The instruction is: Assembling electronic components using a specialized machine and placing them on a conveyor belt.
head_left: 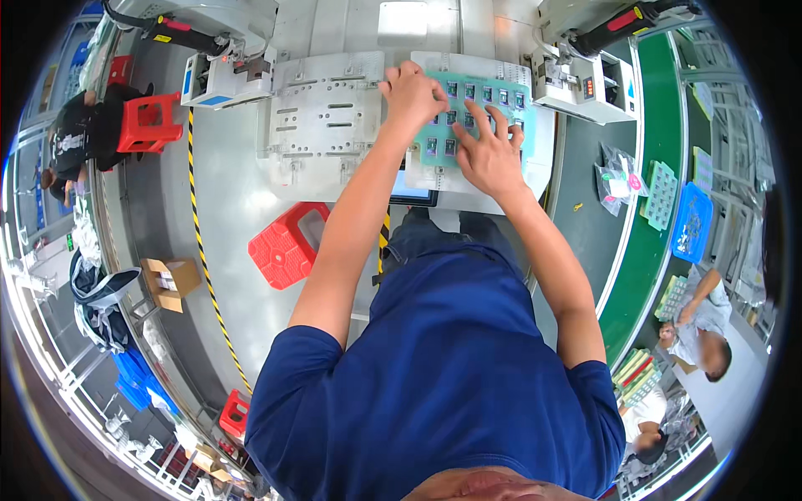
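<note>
A teal-green circuit board panel (469, 88) with rows of small dark parts lies on the right-hand metal fixture plate (424, 175). My left hand (411, 102) is over the panel's upper left edge. Its fingers are bent and apart, and I make out nothing held in them. My right hand (491, 159) is over the middle and right of the panel, fingers spread and tips on or just above the small parts. Both hands hide some of the panel. Left of it sits a bare slotted metal fixture plate (322, 121).
White machine units with black handles flank the plates, one left (225, 79) and one right (585, 88). A screen (411, 194) shows below the plates. A red stool (284, 255) stands lower left. Along the right, a green bench (622, 284) carries a blue tray (692, 221); other people sit nearby.
</note>
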`<state>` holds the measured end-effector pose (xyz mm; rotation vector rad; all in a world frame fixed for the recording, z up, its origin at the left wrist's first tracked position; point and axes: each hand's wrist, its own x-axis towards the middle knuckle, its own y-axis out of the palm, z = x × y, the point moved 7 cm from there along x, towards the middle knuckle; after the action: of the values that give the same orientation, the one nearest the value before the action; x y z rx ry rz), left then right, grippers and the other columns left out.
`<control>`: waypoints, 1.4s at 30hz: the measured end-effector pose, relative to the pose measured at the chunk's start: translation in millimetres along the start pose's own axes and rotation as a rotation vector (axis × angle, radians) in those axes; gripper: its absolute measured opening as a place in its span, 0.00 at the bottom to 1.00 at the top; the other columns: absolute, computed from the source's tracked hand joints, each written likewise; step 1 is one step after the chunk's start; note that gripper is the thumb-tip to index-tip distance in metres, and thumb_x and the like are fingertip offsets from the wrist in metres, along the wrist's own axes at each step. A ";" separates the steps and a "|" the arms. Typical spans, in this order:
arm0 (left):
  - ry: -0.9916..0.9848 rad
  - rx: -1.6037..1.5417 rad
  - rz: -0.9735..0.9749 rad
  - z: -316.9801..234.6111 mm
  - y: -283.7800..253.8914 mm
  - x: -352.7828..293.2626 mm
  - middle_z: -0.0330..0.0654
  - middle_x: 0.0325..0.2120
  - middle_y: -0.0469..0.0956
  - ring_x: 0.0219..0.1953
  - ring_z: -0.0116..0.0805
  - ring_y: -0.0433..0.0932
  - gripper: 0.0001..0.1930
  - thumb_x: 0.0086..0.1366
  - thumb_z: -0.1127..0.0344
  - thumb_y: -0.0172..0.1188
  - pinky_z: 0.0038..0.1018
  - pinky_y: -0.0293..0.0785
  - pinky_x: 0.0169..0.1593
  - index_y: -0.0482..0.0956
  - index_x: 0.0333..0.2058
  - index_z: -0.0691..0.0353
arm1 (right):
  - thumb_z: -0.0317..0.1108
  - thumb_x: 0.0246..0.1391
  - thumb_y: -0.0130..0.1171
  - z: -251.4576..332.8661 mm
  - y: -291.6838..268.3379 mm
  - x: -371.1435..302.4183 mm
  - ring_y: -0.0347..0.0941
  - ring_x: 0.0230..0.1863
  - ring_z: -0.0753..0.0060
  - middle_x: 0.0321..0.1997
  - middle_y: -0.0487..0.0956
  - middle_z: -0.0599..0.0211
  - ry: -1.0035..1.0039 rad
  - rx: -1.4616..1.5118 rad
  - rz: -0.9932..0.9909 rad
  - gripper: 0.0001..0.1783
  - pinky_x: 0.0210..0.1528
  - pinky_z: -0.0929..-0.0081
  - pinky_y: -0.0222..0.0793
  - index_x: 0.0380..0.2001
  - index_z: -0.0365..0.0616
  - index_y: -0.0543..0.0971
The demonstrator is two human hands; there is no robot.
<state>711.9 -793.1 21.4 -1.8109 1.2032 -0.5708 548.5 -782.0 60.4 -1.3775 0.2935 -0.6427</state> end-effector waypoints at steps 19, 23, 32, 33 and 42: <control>-0.044 -0.131 0.008 45.5 4.9 -12.7 0.36 0.43 0.67 0.51 0.45 0.61 0.11 0.42 0.51 0.75 0.44 0.56 0.56 0.87 0.28 0.35 | 0.38 0.45 0.60 16.9 0.2 36.9 0.57 0.64 0.56 0.63 0.65 0.65 -0.049 0.035 -0.010 0.14 0.53 0.49 0.55 0.39 0.54 0.83; -0.148 -0.165 0.005 47.9 4.1 -13.7 0.39 0.46 0.67 0.53 0.47 0.61 0.10 0.42 0.51 0.75 0.46 0.55 0.56 0.86 0.27 0.37 | 0.40 0.49 0.59 23.9 3.8 25.4 0.58 0.63 0.58 0.63 0.65 0.68 -0.096 -0.058 -0.025 0.14 0.53 0.50 0.55 0.40 0.54 0.82; -0.131 -0.218 -0.107 52.2 0.5 -31.8 0.37 0.43 0.66 0.50 0.47 0.60 0.09 0.43 0.54 0.75 0.43 0.56 0.54 0.85 0.25 0.41 | 0.36 0.49 0.56 19.6 -7.4 12.0 0.57 0.64 0.57 0.65 0.63 0.66 -0.024 0.025 0.009 0.20 0.54 0.49 0.53 0.47 0.55 0.80; -0.073 -0.285 -0.162 56.0 -1.4 -39.1 0.37 0.42 0.65 0.49 0.47 0.60 0.08 0.44 0.55 0.74 0.43 0.56 0.53 0.85 0.25 0.42 | 0.34 0.47 0.55 17.4 -12.1 9.6 0.57 0.64 0.57 0.65 0.63 0.65 0.010 0.082 -0.011 0.21 0.54 0.49 0.53 0.48 0.55 0.79; 0.148 -0.112 -0.031 24.6 -20.8 -105.9 0.38 0.42 0.62 0.48 0.42 0.61 0.15 0.45 0.59 0.74 0.39 0.57 0.53 0.85 0.34 0.45 | 0.36 0.44 0.60 33.9 -3.0 -21.9 0.57 0.63 0.55 0.64 0.63 0.65 -0.026 0.170 0.020 0.21 0.53 0.49 0.52 0.46 0.60 0.80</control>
<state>695.3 -684.5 35.2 -1.9115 1.3316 -0.6762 549.0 -741.9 66.1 -1.2180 0.2264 -0.6190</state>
